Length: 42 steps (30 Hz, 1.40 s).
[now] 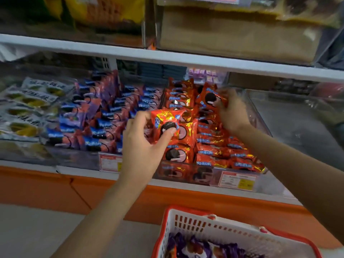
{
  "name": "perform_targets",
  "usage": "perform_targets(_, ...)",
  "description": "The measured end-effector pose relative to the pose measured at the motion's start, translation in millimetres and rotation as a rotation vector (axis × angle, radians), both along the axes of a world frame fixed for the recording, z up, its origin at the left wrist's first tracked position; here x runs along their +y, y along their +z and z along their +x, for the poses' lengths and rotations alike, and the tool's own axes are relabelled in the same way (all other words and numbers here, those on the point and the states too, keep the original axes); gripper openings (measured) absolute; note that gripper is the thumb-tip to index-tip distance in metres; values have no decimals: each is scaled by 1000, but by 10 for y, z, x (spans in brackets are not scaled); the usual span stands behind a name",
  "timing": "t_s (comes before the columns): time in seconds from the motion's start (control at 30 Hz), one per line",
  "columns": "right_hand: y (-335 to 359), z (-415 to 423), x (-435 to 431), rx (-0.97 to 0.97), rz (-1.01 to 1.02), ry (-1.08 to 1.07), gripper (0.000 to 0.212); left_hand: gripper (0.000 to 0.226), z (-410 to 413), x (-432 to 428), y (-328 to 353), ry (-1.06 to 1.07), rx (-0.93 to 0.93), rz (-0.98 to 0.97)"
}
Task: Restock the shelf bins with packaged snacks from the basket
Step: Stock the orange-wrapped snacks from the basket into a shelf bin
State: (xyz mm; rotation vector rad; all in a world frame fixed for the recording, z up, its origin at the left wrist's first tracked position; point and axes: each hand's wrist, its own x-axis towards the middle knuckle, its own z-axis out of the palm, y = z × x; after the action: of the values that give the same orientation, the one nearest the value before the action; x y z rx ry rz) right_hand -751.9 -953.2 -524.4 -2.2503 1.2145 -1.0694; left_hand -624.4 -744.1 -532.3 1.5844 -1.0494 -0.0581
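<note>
1. Head view, your left hand (143,140): it grips one red packet (166,125), with the thumb pressed on the printed biscuit and the fingers curled behind. The packet stands upright, its long axis running near to far and tilted a little left. It is held over the near-left part of the red-packet bin (261,118).
2. Head view, your right hand (233,112): it pinches a second red packet (211,98) at the packet's right edge, at the far-right end of the same bin. That packet is also upright and faces you, touching the stacked rows below it.
3. The relation that matters: both packets are already above their own bin. The rows of red packets lie directly beneath and just beyond each hand. The move is probably a short drop and tuck, not a reach. The left packet sits close to the wall shared with the blue-and-purple bin (104,118), so keep it right of that wall.
4. Supply: the basket (188,223) sits near and to the right, under your right forearm, with purple packets (197,247) inside. Your right hand looks the handier one to dip into it.
5. The purple packets match the left neighbour bin, not the red one.
</note>
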Motion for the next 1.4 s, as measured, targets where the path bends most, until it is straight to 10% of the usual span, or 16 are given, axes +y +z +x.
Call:
perform_targets(0.7,28,298,-241,554,-302,-123,44,22,67,-26,67,-109,315,-87)
perform_targets(0.9,136,200,278,169,-208,-2,46,28,-88,-17,149,-146,476,-129)
perform_targets(1.1,409,-94,1083,-178,436,506,36,21,-283,-41,269,-173,506,-152)
perform_targets(1.27,359,-294,1123,-233,537,437,58,22,-323,-165,265,-224,328,-77)
perform_targets(1.4,356,-363,841,-341,513,313,32,45,-35,-310,80,-110,-533,157)
